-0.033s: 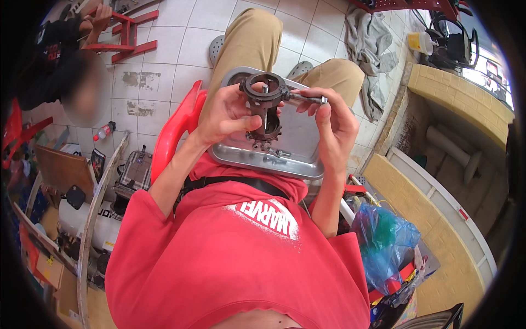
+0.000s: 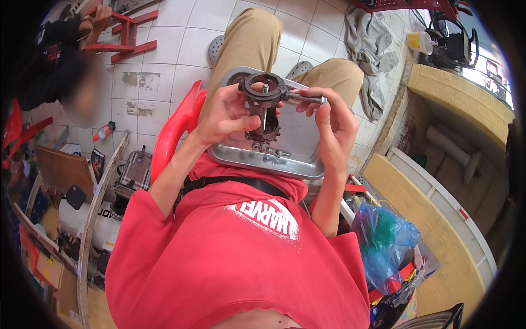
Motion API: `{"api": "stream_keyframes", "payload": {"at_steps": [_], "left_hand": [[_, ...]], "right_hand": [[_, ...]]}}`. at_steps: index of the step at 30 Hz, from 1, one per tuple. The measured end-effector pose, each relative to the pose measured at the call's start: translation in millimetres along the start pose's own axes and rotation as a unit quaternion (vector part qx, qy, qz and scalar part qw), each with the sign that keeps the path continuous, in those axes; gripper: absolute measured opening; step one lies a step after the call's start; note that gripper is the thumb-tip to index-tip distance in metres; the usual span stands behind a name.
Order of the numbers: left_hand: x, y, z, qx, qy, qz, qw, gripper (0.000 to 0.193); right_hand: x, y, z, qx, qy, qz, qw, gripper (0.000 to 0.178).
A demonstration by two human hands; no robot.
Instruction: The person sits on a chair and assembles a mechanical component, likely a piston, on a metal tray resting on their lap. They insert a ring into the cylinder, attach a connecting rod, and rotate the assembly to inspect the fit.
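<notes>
My left hand [image 2: 233, 115] is closed round a dark, greasy metal housing [image 2: 263, 100], its thumb pressed against the side. The housing has a round ring on top, a toothed rim below and a bright rod [image 2: 266, 115] standing inside it. From its right side sticks out a long threaded bolt [image 2: 307, 98] with a hex head. My right hand [image 2: 334, 112] pinches that bolt between thumb and fingers; some fingertips are hidden behind it. Beneath both hands, a silver metal tray [image 2: 309, 164] rests on my lap, with small metal parts [image 2: 279, 153] lying in it.
A red plastic chair [image 2: 174, 129] is close on my left. Farther left, a person [image 2: 57, 66] sits near a red metal stand [image 2: 129, 35]. A blue plastic bag [image 2: 383, 241] lies by my right elbow. Grey cloth [image 2: 370, 44] is on the tiled floor.
</notes>
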State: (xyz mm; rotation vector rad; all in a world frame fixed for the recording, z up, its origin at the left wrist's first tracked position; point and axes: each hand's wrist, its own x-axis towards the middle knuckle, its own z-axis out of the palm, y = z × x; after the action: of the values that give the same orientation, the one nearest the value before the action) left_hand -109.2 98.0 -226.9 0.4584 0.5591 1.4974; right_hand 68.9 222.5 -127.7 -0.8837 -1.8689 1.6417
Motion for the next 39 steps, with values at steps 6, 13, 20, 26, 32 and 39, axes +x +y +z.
{"api": "stream_keyframes", "payload": {"at_steps": [6,13,20,26,32,39], "left_hand": [[0.1,4.5,1.4,0.009,0.014,-0.019,1.000,0.067],[0.8,5.2,1.5,0.033,0.015,-0.019,0.999,0.067],[0.9,6.6,1.4,0.043,0.012,-0.030,0.999,0.068],[1.4,8.3,3.0,0.043,0.013,-0.032,0.998,0.069],[1.5,1.6,-0.1,0.074,0.003,-0.012,0.997,0.066],[2.0,-0.9,1.8,0.049,0.010,-0.016,0.999,0.063]], "right_hand": [[-2.9,3.4,1.6,0.066,0.027,0.010,0.997,0.021],[-1.2,1.8,-3.7,0.012,-0.005,-0.033,0.999,0.014],[-0.2,2.1,-7.2,0.024,-0.032,-0.031,0.999,0.013],[-0.3,0.8,-6.4,-0.124,0.035,-0.045,0.991,0.011],[-5.1,5.2,-20.8,-0.221,-0.018,-0.015,0.975,0.031],[-8.2,2.6,-0.8,-0.100,0.064,-0.021,0.993,0.037]]}}
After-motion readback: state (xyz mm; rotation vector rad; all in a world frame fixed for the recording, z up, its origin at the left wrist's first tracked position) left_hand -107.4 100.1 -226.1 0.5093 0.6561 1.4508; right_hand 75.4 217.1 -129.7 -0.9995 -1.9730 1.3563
